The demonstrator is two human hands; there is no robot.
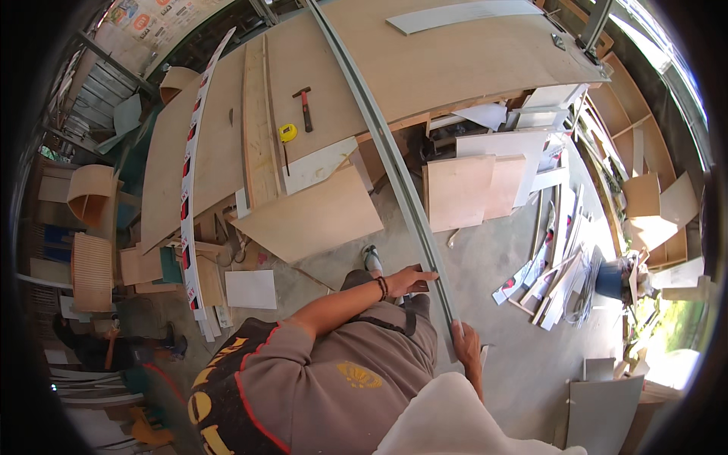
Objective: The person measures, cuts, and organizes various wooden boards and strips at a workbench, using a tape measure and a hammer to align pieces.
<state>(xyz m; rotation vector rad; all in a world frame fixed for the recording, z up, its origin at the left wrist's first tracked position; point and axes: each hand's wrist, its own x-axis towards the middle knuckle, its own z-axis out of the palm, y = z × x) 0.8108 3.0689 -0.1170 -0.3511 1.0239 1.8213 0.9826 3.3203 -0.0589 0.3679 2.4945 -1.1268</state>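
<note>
A long grey metal channel (394,167) runs from the far edge of the workbench down past my body, its near end at my right side. My left hand (408,280), a dark beaded bracelet at its wrist, is closed at the channel's left edge; its lower fingers are partly hidden. Nearer its end, my right hand (468,347) grips the channel from the right side. On the workbench (447,68), left of the channel, lie a hammer (305,110) with a red and black handle and a yellow tape measure (287,133).
A long white printed strip (194,152) lies along the bench's left side. Plywood sheets (462,189) lean under the bench. Offcuts (557,284) and a dark bucket (609,279) are on the floor at right. Another person (114,345) is at the lower left.
</note>
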